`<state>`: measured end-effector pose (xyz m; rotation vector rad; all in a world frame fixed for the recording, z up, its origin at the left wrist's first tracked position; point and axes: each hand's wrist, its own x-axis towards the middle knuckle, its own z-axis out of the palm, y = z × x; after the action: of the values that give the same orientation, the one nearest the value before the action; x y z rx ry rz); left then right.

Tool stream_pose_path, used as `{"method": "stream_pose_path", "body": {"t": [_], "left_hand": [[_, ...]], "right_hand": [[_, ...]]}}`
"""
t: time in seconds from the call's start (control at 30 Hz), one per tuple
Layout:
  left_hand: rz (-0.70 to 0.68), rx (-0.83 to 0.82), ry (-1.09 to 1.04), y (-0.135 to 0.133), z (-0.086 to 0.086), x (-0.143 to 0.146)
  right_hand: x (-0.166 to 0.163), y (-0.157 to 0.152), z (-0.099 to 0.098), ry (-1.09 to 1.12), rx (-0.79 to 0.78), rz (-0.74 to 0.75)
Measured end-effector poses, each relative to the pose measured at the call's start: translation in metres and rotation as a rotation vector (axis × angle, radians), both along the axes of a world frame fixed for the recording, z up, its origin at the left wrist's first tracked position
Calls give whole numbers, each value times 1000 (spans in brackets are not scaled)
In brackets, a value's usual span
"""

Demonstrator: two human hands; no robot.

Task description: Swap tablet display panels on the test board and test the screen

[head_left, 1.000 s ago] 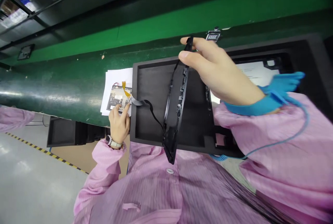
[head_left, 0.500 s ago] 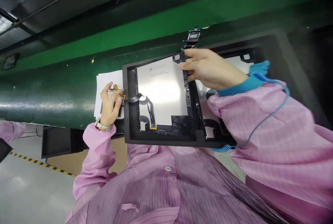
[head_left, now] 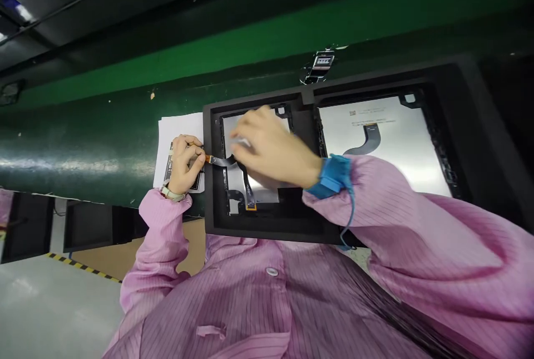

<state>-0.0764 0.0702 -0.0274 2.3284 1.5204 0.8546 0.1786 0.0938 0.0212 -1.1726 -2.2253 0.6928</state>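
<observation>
My left hand [head_left: 183, 161], with a watch on the wrist, is curled on a small circuit board [head_left: 197, 180] that lies on white paper [head_left: 177, 125]. Its fingers pinch the orange end of a black flex cable [head_left: 246, 186]. The cable runs to a silver display panel [head_left: 261, 193] lying flat in the left bay of a black foam tray [head_left: 258, 231]. My right hand [head_left: 271, 147], blurred and wearing a blue wrist strap, is spread over that panel with its fingers near the cable, holding nothing.
A second silver panel [head_left: 387, 142] with its own flex cable lies in the tray's right bay. The tray rests on a green conveyor belt [head_left: 83, 147]. A small clip-like device [head_left: 321, 61] sits beyond the tray. Black empty trays [head_left: 95, 225] stand below the belt at the left.
My right hand laid the upright panel flat into the left bay, let go of its edge and moved left over it. My left hand closed on the cable end.
</observation>
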Motion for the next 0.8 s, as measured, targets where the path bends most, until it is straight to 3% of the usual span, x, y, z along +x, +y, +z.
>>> {"method": "stream_pose_path", "body": {"t": [0.07,0.13,0.3,0.63,0.7,0.8], "left_hand": [[-13,13,-32,-1,-1,4],[-23,6,-39,-3,-2,7],[-87,34,-68,-4,-9,11],[-60,46,-91,-4,-10,12],[57,41,-199,-1,-11,9],[477,110,-401,-2,-13,7]], "right_hand": [[-21,-5,-8,57,-138,147],[-34,-7,-19,71,-217,189],[-42,-9,-34,68,-236,176],[-39,-8,-35,107,-283,190],[-33,-3,-30,117,-295,169],[-14,9,-23,128,-276,44]]}}
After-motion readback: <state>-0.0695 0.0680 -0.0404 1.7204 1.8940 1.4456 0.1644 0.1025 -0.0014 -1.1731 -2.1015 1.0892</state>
